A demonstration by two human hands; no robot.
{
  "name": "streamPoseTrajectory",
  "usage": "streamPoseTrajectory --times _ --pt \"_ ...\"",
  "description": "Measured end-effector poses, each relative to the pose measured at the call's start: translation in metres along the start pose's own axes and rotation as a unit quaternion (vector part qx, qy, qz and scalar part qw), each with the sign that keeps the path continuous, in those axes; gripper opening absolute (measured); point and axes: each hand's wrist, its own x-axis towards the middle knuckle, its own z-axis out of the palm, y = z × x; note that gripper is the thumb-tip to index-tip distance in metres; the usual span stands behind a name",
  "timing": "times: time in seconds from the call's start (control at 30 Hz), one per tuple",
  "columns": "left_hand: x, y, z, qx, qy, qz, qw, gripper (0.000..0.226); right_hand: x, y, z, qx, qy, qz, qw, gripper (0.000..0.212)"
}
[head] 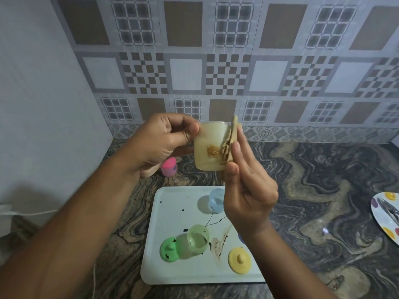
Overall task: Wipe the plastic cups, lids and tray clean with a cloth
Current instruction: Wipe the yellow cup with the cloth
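Two hands work above the tray: the left hand grips the yellow cup by its rim, tipped on its side, while the right hand pinches the folded cloth between thumb and fingers against the cup wall, just beside a brown smear. Step in hand, as judged: wiping the first cup; the next move calls for drawing the cloth across the smear. Below, the white tray, spotted and streaked, holds a blue cup, green cup, green lid and yellow lid. Count: four cups, including a pink cup on the counter wearing its lid; three lids certain, a blue sliver behind the wrist perhaps a fourth; one tray; one cloth
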Motion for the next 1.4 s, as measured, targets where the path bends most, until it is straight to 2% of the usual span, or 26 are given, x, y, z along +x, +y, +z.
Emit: streamPoseTrajectory --times 0.13,0.37,0.53,0.6,0.73,0.83,0.9,1.0,1.03,1.27,1.4 --pt "0.001 0.001 -0.001 0.017 0.005 0.006 1.0 0.018 -0.002 0.001 0.004 -0.012 -0.034 -0.048 0.998 0.027" --pt "0.0 0.0 -0.002 -0.019 0.007 -0.022 1.0 0.021 0.002 0.002 0.001 0.0 0.032 -0.02 0.999 0.022" --pt "0.0 0.003 -0.001 0.001 0.005 -0.006 1.0 0.018 -0.001 0.004 0.002 0.004 -0.017 -0.048 0.999 0.022" --pt "0.001 0.004 -0.002 0.017 0.008 0.0 1.0 0.018 -0.001 0.002 0.002 0.004 0.0 -0.033 0.999 0.021" --pt "0.0 0.002 -0.004 0.022 0.004 -0.003 1.0 0.016 0.002 0.0 0.003 0.046 0.053 0.048 0.996 0.026" --pt "-0.001 0.003 -0.004 0.04 0.015 0.0 0.999 0.019 0.003 -0.002 0.002 0.071 0.021 0.07 0.995 0.027" --pt "-0.002 0.004 -0.005 0.065 0.022 0.012 0.998 0.02 0.003 -0.005 0.0 0.076 -0.013 0.08 0.994 0.039" --pt "-0.003 0.006 -0.004 0.074 0.033 0.022 0.996 0.019 0.005 -0.006 -0.002 0.04 -0.046 0.092 0.994 0.079" --pt "-0.003 0.007 -0.005 0.082 0.036 0.026 0.996 0.019 0.005 -0.005 -0.002 0.021 -0.046 0.09 0.995 0.084" --pt "-0.004 0.011 0.002 0.226 0.054 0.088 0.969 0.032 0.0 0.004 0.004 -0.074 -0.047 -0.007 0.996 0.058" --pt "-0.006 0.017 -0.006 0.176 -0.003 0.046 0.983 0.03 0.001 0.006 0.002 -0.021 0.004 0.023 0.999 0.064"
